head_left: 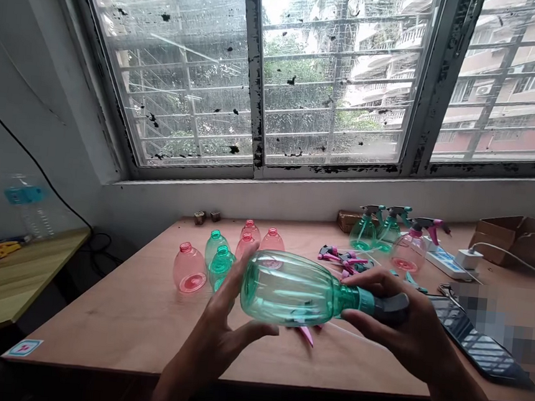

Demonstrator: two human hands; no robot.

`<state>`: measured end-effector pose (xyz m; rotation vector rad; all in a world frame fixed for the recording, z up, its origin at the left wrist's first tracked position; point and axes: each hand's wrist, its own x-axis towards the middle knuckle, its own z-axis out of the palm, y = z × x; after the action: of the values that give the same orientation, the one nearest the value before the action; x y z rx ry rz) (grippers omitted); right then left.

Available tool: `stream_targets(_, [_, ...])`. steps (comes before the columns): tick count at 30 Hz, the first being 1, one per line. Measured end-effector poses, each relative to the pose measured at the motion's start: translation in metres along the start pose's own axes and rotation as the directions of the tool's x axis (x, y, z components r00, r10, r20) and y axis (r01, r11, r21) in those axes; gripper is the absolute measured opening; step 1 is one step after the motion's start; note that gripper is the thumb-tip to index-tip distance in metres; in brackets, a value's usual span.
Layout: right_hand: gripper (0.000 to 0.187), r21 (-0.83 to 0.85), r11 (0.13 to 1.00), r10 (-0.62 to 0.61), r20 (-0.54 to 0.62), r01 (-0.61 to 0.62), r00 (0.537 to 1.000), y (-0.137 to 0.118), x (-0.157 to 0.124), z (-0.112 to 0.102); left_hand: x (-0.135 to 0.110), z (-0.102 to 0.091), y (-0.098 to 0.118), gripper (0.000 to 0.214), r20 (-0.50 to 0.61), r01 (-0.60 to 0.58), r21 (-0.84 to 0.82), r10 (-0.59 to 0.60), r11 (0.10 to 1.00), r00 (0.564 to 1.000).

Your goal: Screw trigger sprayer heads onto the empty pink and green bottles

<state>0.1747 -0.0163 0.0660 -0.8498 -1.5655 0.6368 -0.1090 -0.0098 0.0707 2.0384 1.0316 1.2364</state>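
A clear green spray bottle (pixel 292 290) lies sideways in the air above the table, its base to the left. My left hand (pixel 219 327) is curved round the base end, fingers behind it and thumb underneath. With thumb and fingers, my right hand (pixel 417 338) grips the neck end, where a teal collar (pixel 365 301) and dark spray head (pixel 392 307) sit; the fingers partly hide the head. Behind the bottle, pink and teal spray heads (pixel 344 257) lie in a pile. A pink trigger (pixel 305 336) shows below the bottle.
Several open pink bottles (pixel 189 268) and green bottles (pixel 222 265) stand left on the table (pixel 111 324). At the back right are bottles with spray heads (pixel 408 250), a power strip (pixel 449 263) and a cardboard box (pixel 517 241). A dark tablet-like slab (pixel 484 344) lies right.
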Motion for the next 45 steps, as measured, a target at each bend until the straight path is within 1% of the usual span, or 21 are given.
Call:
stream_targets(4, [0.034,0.209,0.964,0.158,0.057,-0.167,0.986,-0.001,0.002,0.001,-0.008,0.0,-0.007,0.098,-0.008,-0.005,0.077,0.006,0.997,1.0])
stream_targets(6, [0.036,0.272,0.946,0.165,0.066,-0.177,0.984,-0.001,0.001,0.002,-0.009,-0.001,-0.008,0.113,0.014,-0.051,0.035,0.05,0.998,0.999])
stream_targets(7, [0.036,0.272,0.95,0.146,0.053,-0.155,0.988,-0.001,0.001,0.002,-0.008,-0.001,-0.007,0.116,0.02,-0.078,0.007,0.078,0.997,0.997])
stream_targets(9, [0.034,0.213,0.973,0.089,0.0,-0.087,0.996,0.0,-0.001,0.002,-0.005,-0.001,-0.005,0.103,0.02,-0.135,-0.008,0.136,0.991,0.991])
stream_targets(12, [0.032,0.142,0.989,0.041,-0.056,-0.032,0.998,0.001,-0.001,0.0,-0.003,-0.003,-0.003,0.074,0.004,-0.182,0.081,0.182,0.98,0.983])
stream_targets(14, [0.03,0.181,0.982,0.065,-0.033,-0.058,0.997,0.001,-0.001,-0.001,-0.005,-0.003,-0.004,0.073,0.007,-0.192,0.114,0.192,0.975,0.981])
stream_targets(16, [0.029,0.213,0.973,0.087,-0.007,-0.084,0.996,0.001,0.0,-0.001,-0.008,-0.004,-0.006,0.081,0.012,-0.177,0.084,0.176,0.981,0.984])
stream_targets(19, [0.028,0.15,0.988,0.037,-0.016,-0.034,0.999,0.001,-0.001,0.001,-0.009,-0.003,-0.008,0.098,0.038,-0.138,0.024,0.137,0.99,0.99])
stream_targets(21, [0.028,0.078,0.997,-0.026,-0.024,0.028,0.999,0.002,-0.001,0.003,-0.006,-0.001,-0.009,0.09,0.037,-0.128,0.043,0.126,0.991,0.991])
stream_targets(23, [0.027,0.038,0.998,-0.049,-0.039,0.051,0.998,0.002,-0.001,0.004,-0.002,0.001,-0.011,0.079,-0.011,-0.122,0.088,0.124,0.989,0.992])
stream_targets(26, [0.028,0.081,0.997,0.011,-0.049,-0.007,0.999,0.003,0.001,0.003,-0.002,0.003,-0.016,0.069,-0.068,-0.179,0.13,0.189,0.975,0.98])
stream_targets(28, [0.03,0.137,0.99,0.043,-0.021,-0.04,0.999,0.003,0.002,0.002,-0.005,0.001,-0.018,0.076,-0.06,-0.212,0.128,0.221,0.969,0.973])
stream_targets(29, [0.03,0.147,0.989,0.034,-0.002,-0.034,0.999,0.004,0.002,0.002,-0.006,0.0,-0.018,0.086,-0.044,-0.206,0.106,0.212,0.973,0.976])
stream_targets(31, [0.03,0.105,0.994,-0.018,0.016,0.017,1.0,0.005,0.001,0.001,-0.007,-0.002,-0.017,0.11,-0.025,-0.168,0.029,0.169,0.985,0.985])
stream_targets(32, [0.029,0.06,0.997,-0.048,0.017,0.047,0.999,0.005,0.0,0.001,-0.006,-0.003,-0.015,0.114,-0.022,-0.152,-0.009,0.151,0.988,0.988])
stream_targets(35, [0.029,-0.04,0.995,-0.088,-0.001,0.088,0.996,0.005,-0.002,0.001,-0.003,-0.006,-0.011,0.1,-0.023,-0.142,-0.02,0.141,0.99,0.99])
stream_targets(37, [0.029,0.013,0.998,-0.062,-0.006,0.063,0.998,0.005,-0.001,0.0,-0.003,-0.008,-0.012,0.095,0.003,-0.117,0.038,0.117,0.992,0.993])
stream_targets(39, [0.028,0.112,0.994,-0.023,0.046,0.018,0.999,0.005,0.002,-0.002,-0.006,-0.01,-0.015,0.101,0.03,-0.102,0.091,0.1,0.991,0.995])
stream_targets(41, [0.028,0.148,0.989,-0.004,0.112,-0.012,0.994,0.006,0.003,-0.004,-0.01,-0.013,-0.019,0.105,0.055,-0.106,0.11,0.1,0.988,0.993])
stream_targets(43, [0.028,0.086,0.996,-0.025,0.122,0.015,0.992,0.007,0.002,-0.004,-0.012,-0.013,-0.02,0.113,0.066,-0.115,0.079,0.11,0.99,0.992])
stream_targets(45, [0.027,-0.007,0.997,-0.071,0.081,0.072,0.994,0.008,-0.001,-0.003,-0.011,-0.012,-0.016,0.119,0.072,-0.113,0.028,0.111,0.993,0.991])
